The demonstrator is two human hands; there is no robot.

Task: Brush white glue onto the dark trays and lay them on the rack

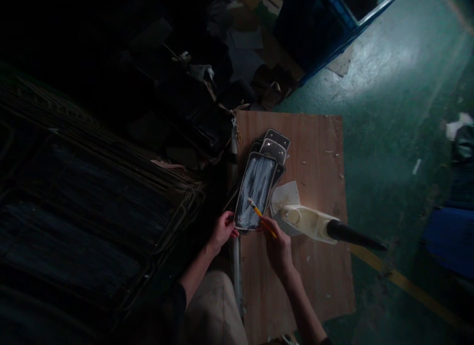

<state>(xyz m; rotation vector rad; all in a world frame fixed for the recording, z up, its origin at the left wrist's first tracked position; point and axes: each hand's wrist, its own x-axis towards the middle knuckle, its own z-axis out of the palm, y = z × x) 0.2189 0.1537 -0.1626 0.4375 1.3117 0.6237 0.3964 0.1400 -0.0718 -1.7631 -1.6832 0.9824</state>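
A dark flat panel (255, 189) with rounded corners and a pale edge lies on top of a small stack of similar dark pieces (277, 137). Whitish streaks of something wet cover its face. My left hand (224, 230) pinches the panel's lower left corner. In my right hand (277, 241) is a small brush (257, 209) with a yellow handle, its bristles touching the streaked face. Right of the stack, a cream bottle (309, 222) with a long black nozzle lies over a pale sheet (285, 199).
A wooden board (314, 162) carries the stack and bottle. Many large dark panels (85, 206) are piled at left. Blue crates (314, 33) stand at the upper right, and another blue object (450, 241) is at the right edge. Green floor (392, 177) has a yellow line.
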